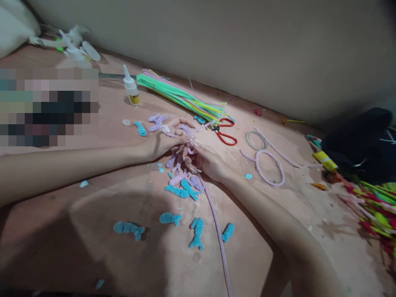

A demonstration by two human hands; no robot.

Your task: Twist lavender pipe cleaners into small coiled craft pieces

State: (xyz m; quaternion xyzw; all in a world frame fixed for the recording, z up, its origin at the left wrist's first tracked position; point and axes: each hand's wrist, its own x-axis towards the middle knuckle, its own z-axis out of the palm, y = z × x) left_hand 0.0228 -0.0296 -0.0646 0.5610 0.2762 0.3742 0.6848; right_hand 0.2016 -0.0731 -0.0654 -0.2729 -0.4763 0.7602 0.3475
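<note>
Both hands are joined at the centre of the surface (102,177), fingertips overlapping. The left hand (173,142) pinches a lilac fuzzy strand (213,210); the right hand (210,161) grips the same strand from the opposite side. A small loop of it shows between the fingertips; the exact finger contact is partly hidden. The strand's long end leaves the right hand and runs towards 5 o'clock, reaching the bottom edge of view.

Positions below are taken from the hands. Directly beneath them, at 6 to 7 o'clock, lies a close cluster of lilac pieces (179,178) and blue pieces (177,191). Further blue fish-shaped pieces, including one at 6 o'clock (198,234), lie apart from one another between 5 and 7 o'clock.

At 12 o'clock lies a bundle of strands (182,95), chiefly green, with pink and yellow. Red-handled scissors (217,129) rest open at 2 o'clock, near the bundle's end. A pale ring (247,140) lies at 3 o'clock, just beside a lilac coil (257,163). A glue bottle (132,93) stands upright at 10 o'clock.
</note>
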